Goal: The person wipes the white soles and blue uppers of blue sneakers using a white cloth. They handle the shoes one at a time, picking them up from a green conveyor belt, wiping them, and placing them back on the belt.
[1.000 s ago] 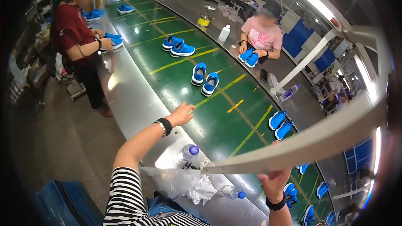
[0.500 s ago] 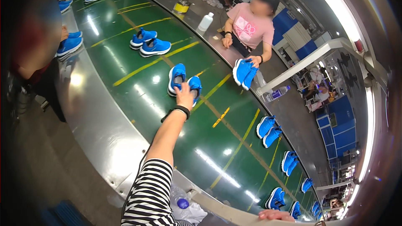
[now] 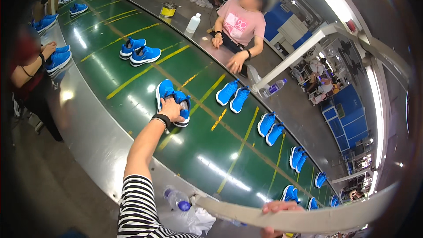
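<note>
My left hand (image 3: 171, 109) grips a pair of blue sneakers with white soles at their inner sides, fingers reaching into the openings. The left sneaker (image 3: 164, 90) and the right sneaker (image 3: 183, 104) are side by side over the green conveyor belt (image 3: 145, 83); whether their soles touch it I cannot tell. A black band circles my left wrist, below which a striped sleeve covers the arm. At the lower right, my right hand (image 3: 282, 206) is wrapped round a pale rail (image 3: 317, 221), its palm hidden behind it.
Across the belt, a co-worker in a pink shirt (image 3: 243, 24) stands near another sneaker pair (image 3: 233, 97). More sneakers (image 3: 145, 55) line the belt. A second co-worker (image 3: 31, 61) holds sneakers at the left. A plastic bottle (image 3: 177, 199) lies by the rail; a white bottle (image 3: 193, 23) stands opposite.
My left hand has closed on the sneakers, which are now turned and nearer the belt's near edge. The pink-shirted co-worker has let go of a pair onto the belt. My view has shifted.
</note>
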Demonstrator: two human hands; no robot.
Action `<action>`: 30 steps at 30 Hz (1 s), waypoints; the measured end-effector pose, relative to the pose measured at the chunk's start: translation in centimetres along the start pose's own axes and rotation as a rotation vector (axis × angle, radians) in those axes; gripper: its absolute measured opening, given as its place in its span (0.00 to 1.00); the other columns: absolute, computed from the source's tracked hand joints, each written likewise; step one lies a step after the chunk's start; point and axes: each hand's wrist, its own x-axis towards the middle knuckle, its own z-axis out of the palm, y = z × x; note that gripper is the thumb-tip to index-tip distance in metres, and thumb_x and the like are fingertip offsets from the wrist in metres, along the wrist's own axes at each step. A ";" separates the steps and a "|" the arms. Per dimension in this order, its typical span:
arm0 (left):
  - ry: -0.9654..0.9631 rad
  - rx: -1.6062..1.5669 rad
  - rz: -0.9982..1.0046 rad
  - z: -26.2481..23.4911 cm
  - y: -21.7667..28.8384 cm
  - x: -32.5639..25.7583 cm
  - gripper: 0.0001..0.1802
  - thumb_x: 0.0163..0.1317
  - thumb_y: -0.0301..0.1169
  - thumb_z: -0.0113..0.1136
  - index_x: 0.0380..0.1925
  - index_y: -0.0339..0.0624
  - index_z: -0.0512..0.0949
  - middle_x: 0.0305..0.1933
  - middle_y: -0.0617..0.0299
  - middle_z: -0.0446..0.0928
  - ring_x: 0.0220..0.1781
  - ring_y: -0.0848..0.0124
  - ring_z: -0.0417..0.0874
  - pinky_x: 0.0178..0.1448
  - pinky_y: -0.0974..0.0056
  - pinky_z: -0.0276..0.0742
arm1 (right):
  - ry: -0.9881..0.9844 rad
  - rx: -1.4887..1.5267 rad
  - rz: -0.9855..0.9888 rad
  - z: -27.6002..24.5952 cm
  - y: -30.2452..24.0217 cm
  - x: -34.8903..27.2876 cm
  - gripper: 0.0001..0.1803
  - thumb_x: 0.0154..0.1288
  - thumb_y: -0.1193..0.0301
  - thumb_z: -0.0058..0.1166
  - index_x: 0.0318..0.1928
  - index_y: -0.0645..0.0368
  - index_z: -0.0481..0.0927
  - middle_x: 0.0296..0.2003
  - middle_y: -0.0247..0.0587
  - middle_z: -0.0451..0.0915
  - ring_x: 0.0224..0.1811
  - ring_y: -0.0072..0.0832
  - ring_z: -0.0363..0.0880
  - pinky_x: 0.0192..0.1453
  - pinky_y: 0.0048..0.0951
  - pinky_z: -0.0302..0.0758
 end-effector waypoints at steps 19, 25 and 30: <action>-0.339 0.064 -0.439 -9.1 13.0 -53.7 0.33 0.37 0.55 0.71 0.31 0.34 0.81 0.32 0.45 0.80 0.35 0.54 0.82 0.41 0.59 0.76 | 0.292 0.139 -0.240 -19.7 -20.7 -11.8 0.12 0.57 0.56 0.60 0.42 0.35 0.81 0.33 0.17 0.74 0.38 0.19 0.65 0.48 0.30 0.59; -0.464 -0.145 -0.009 -0.6 29.6 -56.3 0.29 0.42 0.53 0.69 0.36 0.41 0.82 0.42 0.50 0.77 0.43 0.54 0.79 0.48 0.58 0.74 | 0.406 0.159 -0.296 -28.9 -25.2 -18.6 0.05 0.62 0.62 0.55 0.39 0.35 0.82 0.30 0.12 0.76 0.35 0.14 0.64 0.46 0.25 0.56; -0.415 -0.012 0.370 4.9 40.6 -54.7 0.31 0.42 0.57 0.67 0.40 0.46 0.82 0.40 0.52 0.74 0.43 0.57 0.75 0.50 0.56 0.66 | 0.436 0.299 -0.082 -32.5 -27.4 -23.2 0.10 0.57 0.59 0.61 0.41 0.36 0.81 0.30 0.14 0.74 0.36 0.16 0.63 0.44 0.24 0.57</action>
